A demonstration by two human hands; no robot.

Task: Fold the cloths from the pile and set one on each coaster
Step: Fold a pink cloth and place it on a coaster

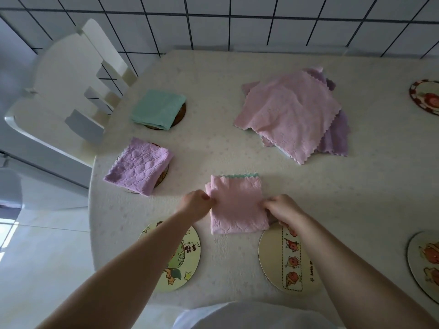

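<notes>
A folded pink cloth [237, 205] with a green edge lies on the table in front of me. My left hand [197, 203] pinches its left side and my right hand [282, 207] grips its right side. The pile [292, 115] of pink and purple cloths sits at the back right. A folded green cloth [158, 109] rests on a far-left coaster [181, 112], and a folded purple cloth [140, 165] covers another coaster [164, 176]. Two bare coasters lie near me: a cartoon one [187, 252] under my left forearm and a beige one [273, 255] by my right wrist.
Two more printed coasters lie at the right edge, one far [426, 96] and one near [425, 262]. A white chair [66, 91] stands at the table's left side. A tiled wall [237, 22] runs behind the table [356, 186].
</notes>
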